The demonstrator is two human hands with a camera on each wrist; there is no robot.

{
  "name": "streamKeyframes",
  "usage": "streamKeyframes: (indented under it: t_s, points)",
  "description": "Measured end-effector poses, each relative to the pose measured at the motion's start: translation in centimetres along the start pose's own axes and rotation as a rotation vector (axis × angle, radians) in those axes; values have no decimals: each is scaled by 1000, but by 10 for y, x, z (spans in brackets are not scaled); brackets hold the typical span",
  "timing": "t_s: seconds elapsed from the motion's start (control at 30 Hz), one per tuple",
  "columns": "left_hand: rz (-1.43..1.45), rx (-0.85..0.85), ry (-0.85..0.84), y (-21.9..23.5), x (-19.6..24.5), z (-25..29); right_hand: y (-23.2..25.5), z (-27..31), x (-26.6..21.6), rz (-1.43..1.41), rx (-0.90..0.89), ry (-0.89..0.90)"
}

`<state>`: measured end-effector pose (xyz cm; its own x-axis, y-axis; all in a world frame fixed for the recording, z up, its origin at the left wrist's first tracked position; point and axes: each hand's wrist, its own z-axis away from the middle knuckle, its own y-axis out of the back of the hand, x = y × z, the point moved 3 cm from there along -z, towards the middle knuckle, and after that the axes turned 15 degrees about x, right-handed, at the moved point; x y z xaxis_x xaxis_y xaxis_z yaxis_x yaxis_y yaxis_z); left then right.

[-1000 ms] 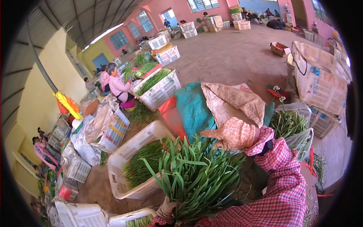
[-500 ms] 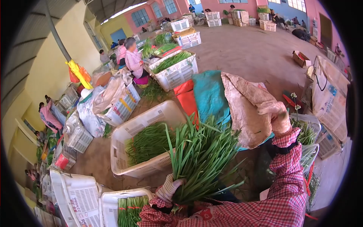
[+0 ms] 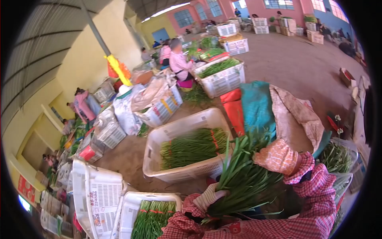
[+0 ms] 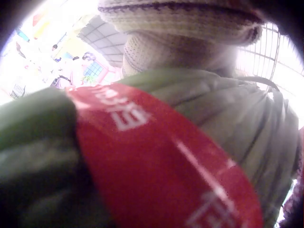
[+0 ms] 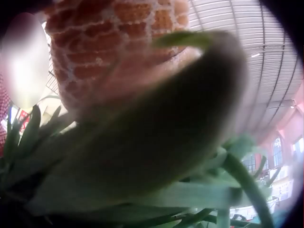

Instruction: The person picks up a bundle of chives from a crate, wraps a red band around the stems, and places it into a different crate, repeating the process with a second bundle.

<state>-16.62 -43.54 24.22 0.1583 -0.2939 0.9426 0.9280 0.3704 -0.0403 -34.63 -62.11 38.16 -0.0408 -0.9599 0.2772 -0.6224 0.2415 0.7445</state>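
My left hand, in a pale striped knit glove, grips a leafy green bundle low down, the leaves fanning up and right. In the left wrist view the knit glove lies over leaves with a red printed band across them. My right hand, in an orange patterned glove, touches the leaves on their upper right side, fingers pointing left. Blurred leaves partly cover the orange glove in the right wrist view, hiding its fingertips.
A white crate of banded green stems stands ahead, a smaller one at lower left beside an upright crate. Beyond lie a teal sheet and a brown sack. A seated person works farther back.
The head view has turned left, so the crates appear farther right. My right hand has gone from over the brown sack back to the leaves. My left hand keeps its grip.
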Motion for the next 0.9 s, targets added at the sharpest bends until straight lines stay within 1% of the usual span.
streamKeyframes:
  t_s: [0.03, 0.1, 0.13, 0.2, 0.23, 0.3, 0.33, 0.37, 0.4, 0.43, 0.47, 0.5, 0.57, 0.6, 0.67, 0.7, 0.77, 0.8, 0.83, 0.9]
  points:
    - [3, 17, -3, 3, -1, 0, -3, 1, 2, -107, 30, -24]
    - [49, -14, 55, 1, -4, -1, -4, 4, 10, -514, 195, -67]
    - [54, -24, 61, 0, -4, 1, 1, 7, 10, -510, 184, -76]
    - [76, 70, 49, -1, 3, 5, 18, 24, 21, -1180, 253, -742]
    - [87, 39, 68, -5, 7, 8, 32, 26, 24, -1309, 387, -780]
    - [145, 61, 90, -3, 18, 12, 50, 39, 32, -1560, 446, -680]
    - [146, 34, 102, -3, 16, 11, 60, 31, 32, -1596, 546, -520]
    - [104, 63, 64, 0, 14, 9, 71, 33, 36, -1563, 413, -472]
    - [62, 95, 22, 2, 13, 7, 79, 32, 40, -1338, 318, -488]
    - [59, 78, 26, 3, 7, 4, 83, 27, 41, -1115, 221, -498]
    - [73, 71, 3, 5, 2, 1, 82, 15, 39, -964, 205, -411]
    - [88, 67, -21, 5, -1, -1, 67, 14, 37, -845, 220, -365]
    - [65, 61, -28, 4, 0, -1, 54, 5, 27, -470, 174, -225]
    - [44, 67, -37, 4, 1, 0, 49, 1, 22, -469, 172, -233]
    - [44, 71, -9, 0, 8, 4, 32, -2, 14, -164, -46, -178]
    - [45, 81, 13, -2, 12, 6, 23, 2, 15, -169, -50, -185]
    - [86, 86, -4, -7, 20, 12, 5, 8, 15, -38, 0, -88]
    - [130, 94, -31, -8, 23, 13, 4, 8, 16, -97, 34, -126]
    - [129, 93, -27, -4, 18, 10, -4, 12, 20, -99, 33, -129]
    - [113, 92, -83, 7, 6, 3, -12, 19, 27, -288, 162, -161]
